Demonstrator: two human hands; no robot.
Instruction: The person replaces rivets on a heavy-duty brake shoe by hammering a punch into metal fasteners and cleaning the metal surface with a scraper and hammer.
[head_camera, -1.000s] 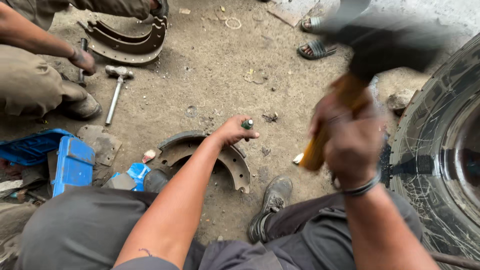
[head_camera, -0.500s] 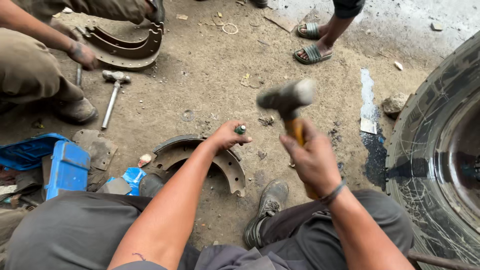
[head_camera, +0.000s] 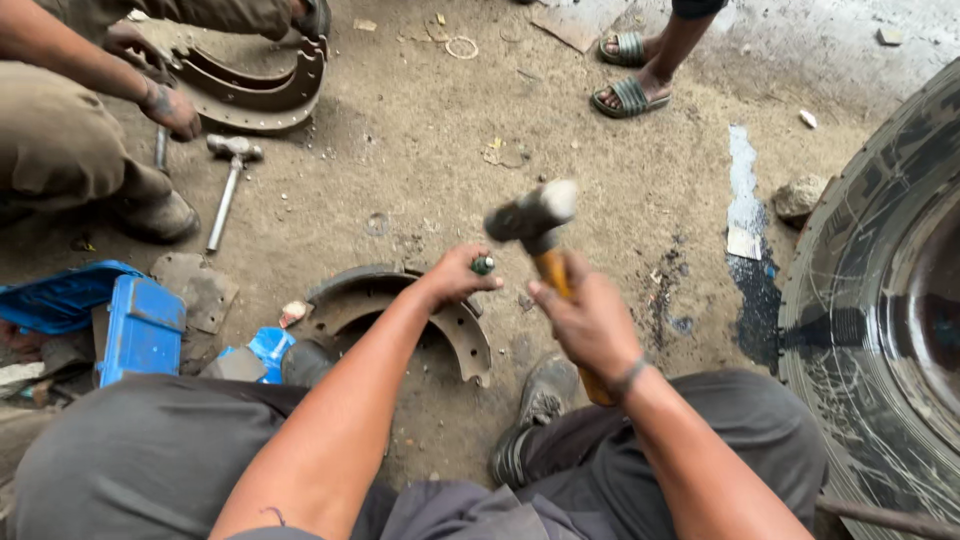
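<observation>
While the left hand (head_camera: 458, 276) pinches a small dark green-tipped metal punch (head_camera: 483, 265) upright between thumb and fingers, it rests on the upper rim of a curved, rusty grey metal brake shoe (head_camera: 462, 335) lying on the dusty concrete ground (head_camera: 420, 150); the right hand (head_camera: 590, 320) is wrapped tight round the yellow wooden handle of a steel-headed hammer (head_camera: 535, 222), whose blurred head hangs just above and to the right of the punch, not touching it; a worn grey shoe (head_camera: 540, 400) sits just below the brake shoe; a large black tyre (head_camera: 870, 330) fills the right edge; a blue plastic box (head_camera: 140, 330) lies to the left; farther up, another person's hand (head_camera: 170, 105) is beside a second hammer (head_camera: 228, 180) and a pair of stacked brake shoes (head_camera: 260, 90); sandalled feet (head_camera: 630, 75) stand at the top.
</observation>
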